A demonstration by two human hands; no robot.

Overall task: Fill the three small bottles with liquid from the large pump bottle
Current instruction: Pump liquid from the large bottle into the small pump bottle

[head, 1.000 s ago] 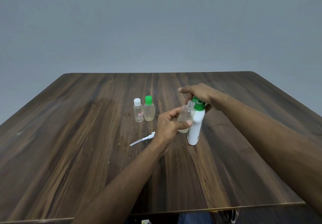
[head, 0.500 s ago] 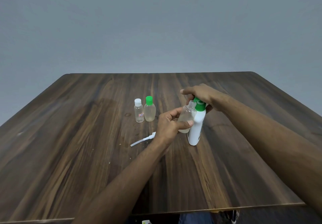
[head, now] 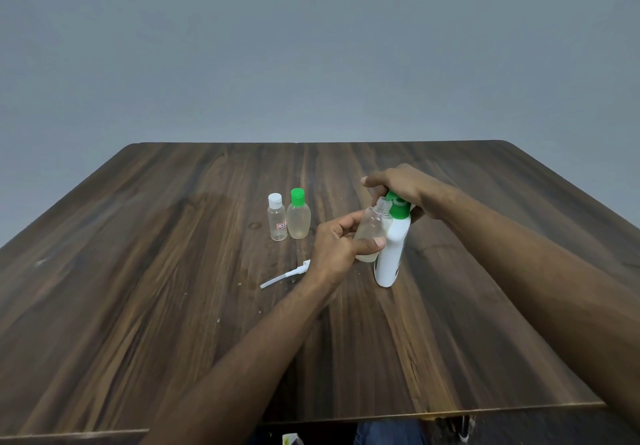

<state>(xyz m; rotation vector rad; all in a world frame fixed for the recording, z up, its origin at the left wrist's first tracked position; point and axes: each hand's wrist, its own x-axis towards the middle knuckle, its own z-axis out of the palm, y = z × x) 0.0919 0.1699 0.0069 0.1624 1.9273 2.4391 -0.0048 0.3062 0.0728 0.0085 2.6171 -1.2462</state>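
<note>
White pump bottle point(head: 389, 254) with green top, uncapped clear bottle point(head: 371, 233) alongside

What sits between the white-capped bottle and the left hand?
In the head view, the green-capped bottle stands right beside the white-capped bottle; from there to the left hand is bare table.

Head-worn view, forward-down over table point(head: 173, 306)
</note>
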